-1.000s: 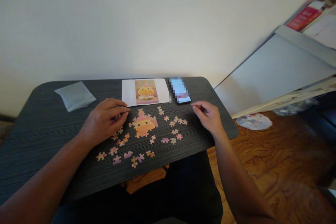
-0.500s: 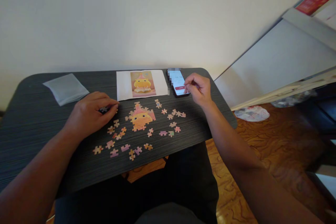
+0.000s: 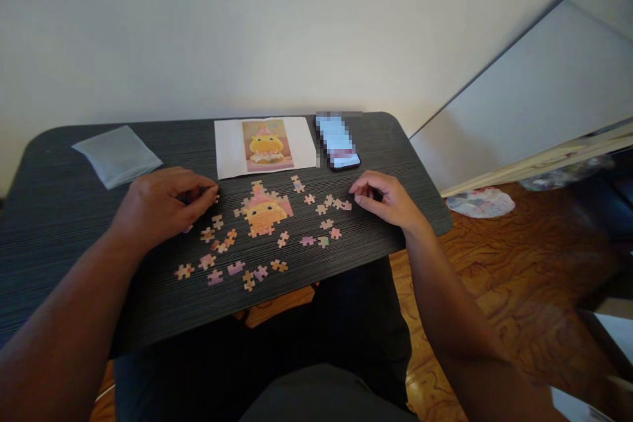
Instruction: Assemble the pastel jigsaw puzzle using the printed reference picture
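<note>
My left hand (image 3: 165,203) rests on the table's left part with its fingers curled and thumb and forefinger together. A bit of a puzzle piece (image 3: 216,198) shows at those fingertips; whether it is gripped or lies behind them is unclear. My right hand (image 3: 384,201) is loosely closed, with nothing visible in it, right of several loose puzzle pieces (image 3: 338,204). Between the hands lies a partly joined puzzle (image 3: 264,214) of a yellow character in a pink hat. More loose pieces (image 3: 236,268) are scattered in front of it and to both sides.
Behind the puzzle lies a paper sheet with a printed picture (image 3: 268,145). A phone (image 3: 339,142) with a lit screen lies to its right, and a clear plastic sleeve (image 3: 117,157) at the left. The dark table (image 3: 163,323) stands against a pale wall.
My right hand has left the phone screen and come down toward me, beside the loose pieces. The left hand keeps nearly the same place. The view has shifted slightly.
</note>
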The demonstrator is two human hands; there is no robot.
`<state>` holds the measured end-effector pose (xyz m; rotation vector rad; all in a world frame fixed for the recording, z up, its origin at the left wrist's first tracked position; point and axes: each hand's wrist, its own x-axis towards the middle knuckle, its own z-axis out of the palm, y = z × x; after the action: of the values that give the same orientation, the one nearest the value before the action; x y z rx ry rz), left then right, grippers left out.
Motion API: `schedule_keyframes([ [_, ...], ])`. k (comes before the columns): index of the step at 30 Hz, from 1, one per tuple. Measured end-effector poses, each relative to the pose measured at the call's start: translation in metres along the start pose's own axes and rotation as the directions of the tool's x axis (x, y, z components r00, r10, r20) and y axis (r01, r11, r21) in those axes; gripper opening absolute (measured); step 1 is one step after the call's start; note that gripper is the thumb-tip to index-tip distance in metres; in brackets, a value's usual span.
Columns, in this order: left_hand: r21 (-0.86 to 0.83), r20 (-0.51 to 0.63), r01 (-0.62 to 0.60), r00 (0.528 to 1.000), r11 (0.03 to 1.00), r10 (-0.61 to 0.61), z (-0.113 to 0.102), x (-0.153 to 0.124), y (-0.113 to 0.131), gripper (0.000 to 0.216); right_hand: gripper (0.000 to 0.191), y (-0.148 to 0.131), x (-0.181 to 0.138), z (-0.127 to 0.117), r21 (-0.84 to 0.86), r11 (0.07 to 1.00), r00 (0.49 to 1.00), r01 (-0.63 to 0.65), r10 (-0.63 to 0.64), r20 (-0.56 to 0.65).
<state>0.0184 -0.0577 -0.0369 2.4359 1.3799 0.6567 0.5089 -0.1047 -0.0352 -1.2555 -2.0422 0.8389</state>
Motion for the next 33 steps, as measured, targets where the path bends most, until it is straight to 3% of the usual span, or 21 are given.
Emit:
schedule_keyframes([
  [6, 0.042, -0.015, 0.000, 1.000, 0.999, 0.000, -0.002, 0.000, 0.004, 0.024, 0.021, -0.010, -0.016, 0.012, -0.123, 0.992, 0.998, 0.037, -0.042, -0.037],
  [11, 0.019, -0.022, 0.020, 1.000, 1.000, -0.019, -0.003, 0.000, 0.005, 0.024, 0.024, -0.014, -0.015, 0.015, -0.198, 0.979, 0.999, 0.049, -0.050, -0.002],
  [20, 0.027, -0.070, -0.041, 0.997, 0.999, 0.043, 0.004, 0.003, 0.004, 0.022, 0.011, -0.013, -0.016, 0.016, -0.219, 0.974, 0.999, 0.052, -0.053, 0.003],
  [33, 0.019, -0.087, -0.071, 0.994, 0.997, 0.073, 0.006, 0.005, 0.009, 0.025, 0.011, -0.001, -0.019, 0.015, -0.220, 0.973, 0.996, 0.071, -0.082, -0.040],
])
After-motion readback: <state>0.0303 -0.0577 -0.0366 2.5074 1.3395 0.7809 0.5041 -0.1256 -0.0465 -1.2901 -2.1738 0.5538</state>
